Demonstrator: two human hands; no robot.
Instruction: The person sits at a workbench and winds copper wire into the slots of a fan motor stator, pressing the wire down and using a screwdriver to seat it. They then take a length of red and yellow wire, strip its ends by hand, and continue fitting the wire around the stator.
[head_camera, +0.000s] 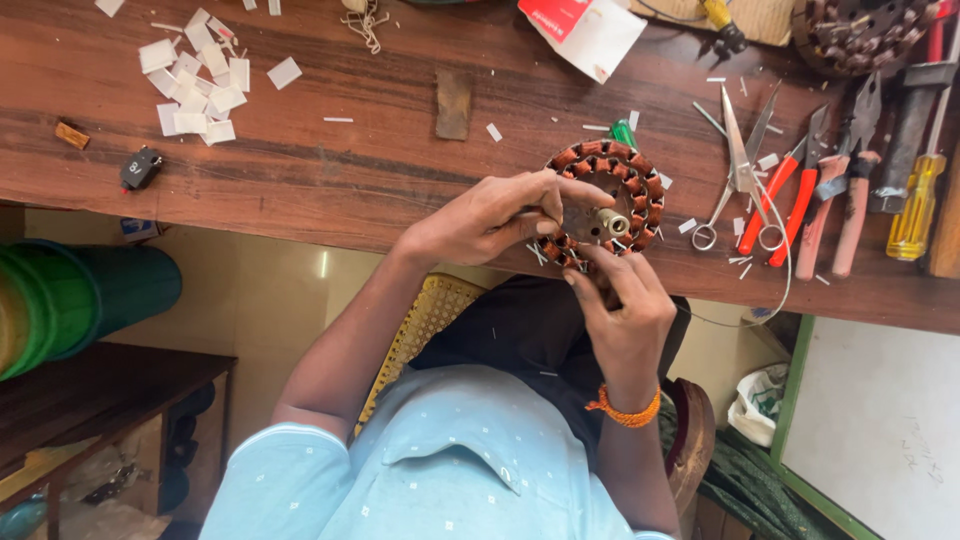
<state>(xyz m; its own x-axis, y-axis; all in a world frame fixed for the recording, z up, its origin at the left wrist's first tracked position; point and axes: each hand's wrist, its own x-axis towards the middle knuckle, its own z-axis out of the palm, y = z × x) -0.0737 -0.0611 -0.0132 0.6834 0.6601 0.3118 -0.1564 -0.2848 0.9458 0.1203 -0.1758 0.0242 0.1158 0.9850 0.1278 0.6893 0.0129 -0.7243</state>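
Green bucket (60, 300): far left from where I watch, below the table's edge, well apart from the work.
Paper slips (200, 80): a loose white heap on the wooden table (350, 170), untouched, with a small black part (140, 168) near them.
Left hand (480, 215): comes in from the left with the wrist bent inward. Its fingers are curled shut and pinch the near-left rim of the coil ring.
Coil ring (610, 200): a round core wound with copper-brown coils. It is tilted up at the near edge of the table, between both hands.
Right hand (625, 310): rises from below, palm away from me. Its fingertips are closed on the ring's near rim. I cannot tell whether they also nip a wire or a slip.
Wristband (622, 408): orange, on the right wrist.
Step in hand: I judge it as fine fingertip work on the coils at the near rim.
Next move calls for: a steady left-hand hold and small, exact right-hand pinches, I judge.
Scissors (740, 170), red pliers (790, 200), yellow screwdriver (915, 205): lying to the right, none in hand.
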